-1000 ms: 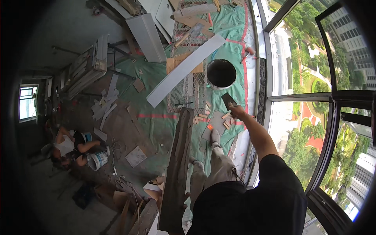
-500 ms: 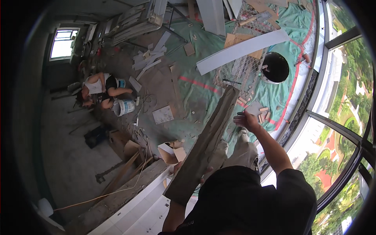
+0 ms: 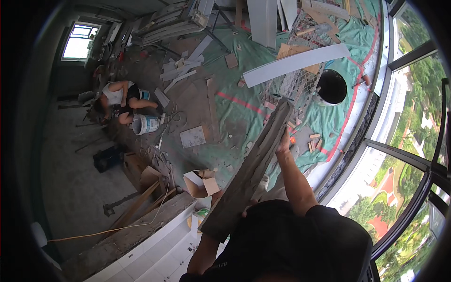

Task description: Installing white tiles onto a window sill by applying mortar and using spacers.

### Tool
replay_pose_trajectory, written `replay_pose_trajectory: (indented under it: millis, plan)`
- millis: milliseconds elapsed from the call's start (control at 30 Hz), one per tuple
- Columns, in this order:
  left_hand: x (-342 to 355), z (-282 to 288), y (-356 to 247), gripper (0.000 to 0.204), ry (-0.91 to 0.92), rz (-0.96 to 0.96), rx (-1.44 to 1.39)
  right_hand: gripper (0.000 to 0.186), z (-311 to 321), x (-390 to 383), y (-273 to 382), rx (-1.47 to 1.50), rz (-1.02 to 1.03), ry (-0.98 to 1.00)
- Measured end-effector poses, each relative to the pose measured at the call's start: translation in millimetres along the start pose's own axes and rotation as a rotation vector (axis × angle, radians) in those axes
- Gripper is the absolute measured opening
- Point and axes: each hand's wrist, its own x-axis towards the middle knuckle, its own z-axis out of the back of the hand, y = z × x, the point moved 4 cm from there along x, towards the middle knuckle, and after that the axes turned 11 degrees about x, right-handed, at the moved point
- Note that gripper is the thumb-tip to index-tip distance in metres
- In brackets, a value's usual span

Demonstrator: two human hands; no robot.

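Observation:
A long board (image 3: 246, 174) coated with grey mortar runs diagonally in front of my body. My right hand (image 3: 284, 141) grips its right edge near the far end. My left hand (image 3: 245, 209) holds the near part from beneath; fingertips show at its right edge, and the rest is hidden under the board. A black bucket (image 3: 331, 87) stands beyond my right hand, near several small wooden blocks (image 3: 314, 143). A long white strip (image 3: 296, 65) lies past the board's far end.
A person (image 3: 122, 96) sits at left beside a white bucket (image 3: 145, 123). Cut panels (image 3: 260, 23), a cardboard box (image 3: 197, 183), a cord (image 3: 94, 235) and offcuts (image 3: 183, 70) are strewn around. A tiled ledge (image 3: 155, 254) is at lower left, window frames (image 3: 394, 157) at right.
My right hand let go of the dark trowel it held a second ago and now grips the board. The view has swung, bringing the tiled ledge into sight.

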Motion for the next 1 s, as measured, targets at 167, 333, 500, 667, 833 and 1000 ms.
replay_pose_trajectory:
  millis: [167,333,500,667,833,1000]
  plan:
    - [-55.1,10.5,-37.9,0.079,0.028,-0.015,0.577,0.067,-110.4,-1.7,-68.0,-0.268,0.172,0.184]
    - [-58.8,-15.2,-89.2,0.08,0.56,0.071,0.345,0.067,-231.3,6.0,-131.1,-0.44,0.145,0.324]
    - [-50.4,-4.7,-130.1,0.091,0.638,0.151,0.458,0.093,-288.7,-11.4,-223.0,-0.52,-0.042,0.487]
    - [-56.4,19.9,-135.3,0.112,0.795,0.063,0.444,0.091,-326.3,-54.1,-333.3,-0.632,-0.08,0.579]
    - [-65.5,1.2,-135.5,0.125,1.025,0.1,0.564,0.115,-363.3,-106.1,-394.3,-0.736,-0.175,0.63]
    - [-82.1,-68.2,-145.4,0.128,1.143,-0.195,0.745,0.122,-389.9,-151.3,-429.6,-0.782,-0.257,0.781]
